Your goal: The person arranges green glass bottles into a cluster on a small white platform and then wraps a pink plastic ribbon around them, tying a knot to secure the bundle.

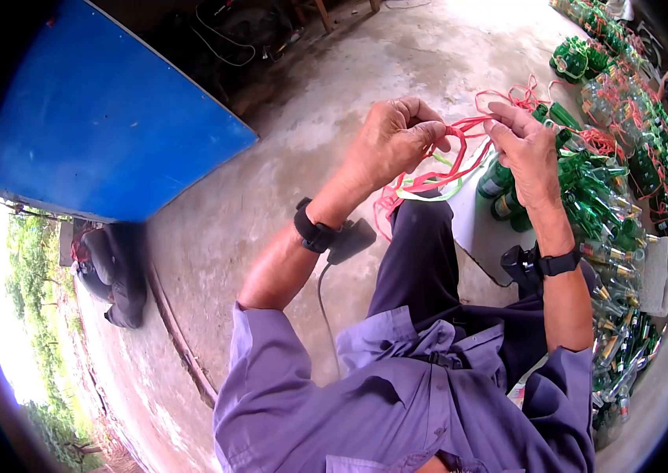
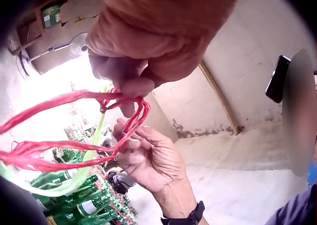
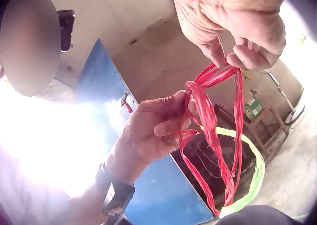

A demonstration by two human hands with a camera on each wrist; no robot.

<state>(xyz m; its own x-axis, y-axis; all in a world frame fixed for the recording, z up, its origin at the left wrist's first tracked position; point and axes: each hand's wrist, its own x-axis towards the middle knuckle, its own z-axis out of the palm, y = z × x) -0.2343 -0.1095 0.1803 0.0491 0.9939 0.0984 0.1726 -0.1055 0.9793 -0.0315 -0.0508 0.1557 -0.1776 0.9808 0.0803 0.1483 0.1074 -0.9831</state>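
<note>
Both hands hold a bundle of red plastic twine (image 3: 210, 117) up in front of the body, above the knee. My left hand (image 1: 397, 143) pinches a gathered, knotted part of it between thumb and fingers. Strands stretch across to my right hand (image 1: 529, 158), whose thumb and fingertips pinch the other end, as the right wrist view shows. A light green strand (image 3: 256, 168) is joined to the red loops and hangs below them. Loose red loops trail under the left hand. In the left wrist view the right hand (image 2: 153, 160) appears behind the twine.
Many green glass bottles (image 1: 586, 193) lie stacked at the right, with more red twine (image 1: 602, 143) on them. Clear bottles (image 1: 614, 292) lie nearer. A blue panel (image 1: 113, 118) stands at the left. Beyond is concrete floor (image 1: 420, 55). A pale block (image 1: 657, 276) sits by the bottles.
</note>
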